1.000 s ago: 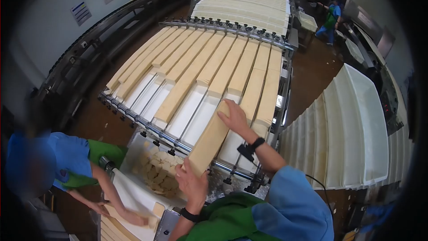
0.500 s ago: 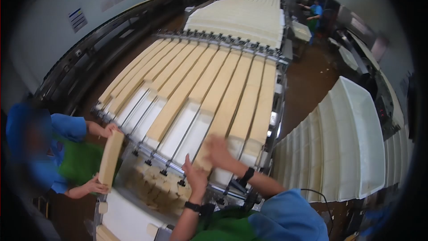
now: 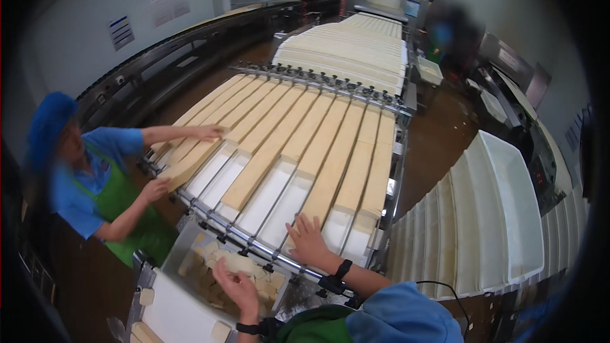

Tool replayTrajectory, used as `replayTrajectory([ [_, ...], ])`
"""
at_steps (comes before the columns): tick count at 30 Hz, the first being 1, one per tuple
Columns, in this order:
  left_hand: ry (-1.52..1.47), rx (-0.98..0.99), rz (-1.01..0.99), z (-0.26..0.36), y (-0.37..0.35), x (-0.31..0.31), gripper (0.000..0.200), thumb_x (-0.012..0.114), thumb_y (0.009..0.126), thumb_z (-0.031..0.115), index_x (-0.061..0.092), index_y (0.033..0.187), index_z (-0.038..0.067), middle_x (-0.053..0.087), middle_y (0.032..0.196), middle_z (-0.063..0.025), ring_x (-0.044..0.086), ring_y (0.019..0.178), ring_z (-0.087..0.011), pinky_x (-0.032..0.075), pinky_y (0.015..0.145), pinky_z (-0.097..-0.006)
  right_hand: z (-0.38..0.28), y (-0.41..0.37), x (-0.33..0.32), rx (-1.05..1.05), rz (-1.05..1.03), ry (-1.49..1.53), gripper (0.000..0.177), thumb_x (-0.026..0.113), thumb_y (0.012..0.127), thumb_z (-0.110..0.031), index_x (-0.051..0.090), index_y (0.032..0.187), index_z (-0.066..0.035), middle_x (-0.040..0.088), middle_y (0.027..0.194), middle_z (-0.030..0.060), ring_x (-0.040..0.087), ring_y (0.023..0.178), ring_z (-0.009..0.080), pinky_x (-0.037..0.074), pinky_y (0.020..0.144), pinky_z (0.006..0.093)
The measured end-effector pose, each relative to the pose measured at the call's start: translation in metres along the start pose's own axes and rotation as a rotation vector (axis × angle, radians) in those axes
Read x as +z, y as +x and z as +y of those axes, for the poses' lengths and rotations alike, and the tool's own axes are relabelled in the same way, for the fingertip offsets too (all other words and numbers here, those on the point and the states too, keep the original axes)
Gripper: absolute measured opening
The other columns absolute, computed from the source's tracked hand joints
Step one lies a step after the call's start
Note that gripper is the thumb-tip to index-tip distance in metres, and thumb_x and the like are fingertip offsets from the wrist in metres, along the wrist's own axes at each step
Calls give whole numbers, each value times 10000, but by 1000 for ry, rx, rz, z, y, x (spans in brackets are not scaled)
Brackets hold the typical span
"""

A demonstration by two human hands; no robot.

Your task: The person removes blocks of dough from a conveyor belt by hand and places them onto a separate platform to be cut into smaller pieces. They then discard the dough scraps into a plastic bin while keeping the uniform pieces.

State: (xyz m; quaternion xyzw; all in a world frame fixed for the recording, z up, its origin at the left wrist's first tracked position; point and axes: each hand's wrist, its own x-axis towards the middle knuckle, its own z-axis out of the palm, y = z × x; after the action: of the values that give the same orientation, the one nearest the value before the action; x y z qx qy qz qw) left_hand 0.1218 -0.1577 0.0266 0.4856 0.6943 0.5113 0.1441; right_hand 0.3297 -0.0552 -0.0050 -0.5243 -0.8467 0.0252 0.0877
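Note:
My right hand lies with fingers spread at the near end of a long pale-yellow strip on the conveyor. White belt shows beside that strip, between thin metal dividers. Lower left, my left hand is above a grey bin of broken offcuts, fingers curved and thumb apart. A rounded pale piece is close by its fingertips. More strips lie in parallel lanes, their near ends uneven.
At left, a co-worker has both hands on a strip at the conveyor's edge. Stacked white trays stand at right. A white surface with cut pieces is at bottom left. Black knobs line a metal bar across the conveyor.
My left hand has moved down and left, over the bin. My right hand has stayed near the strip's end. The co-worker's strip has gone from upright in both hands onto the conveyor.

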Motion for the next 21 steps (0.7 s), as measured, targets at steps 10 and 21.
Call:
replayTrajectory([
  [10, 350, -254, 600, -101, -105, -190, 413, 589, 854, 63, 554, 1265, 32, 463, 1310, -220, 423, 1270, -402, 365, 1062, -460, 31, 11, 40, 10, -69, 127, 774, 764, 690, -168, 432, 1378, -45, 263, 1511, 306, 224, 1424, 444, 122, 1160, 598],
  [21, 451, -956, 901, -166, -242, -259, 761, 794, 726, 194, 395, 1333, -34, 365, 1235, -272, 477, 1110, -458, 437, 935, -484, -397, 33, 68, -987, -241, 727, 446, 687, 817, -93, 576, 1237, 6, 567, 1192, 207, 485, 1166, 365, 375, 1031, 443],
])
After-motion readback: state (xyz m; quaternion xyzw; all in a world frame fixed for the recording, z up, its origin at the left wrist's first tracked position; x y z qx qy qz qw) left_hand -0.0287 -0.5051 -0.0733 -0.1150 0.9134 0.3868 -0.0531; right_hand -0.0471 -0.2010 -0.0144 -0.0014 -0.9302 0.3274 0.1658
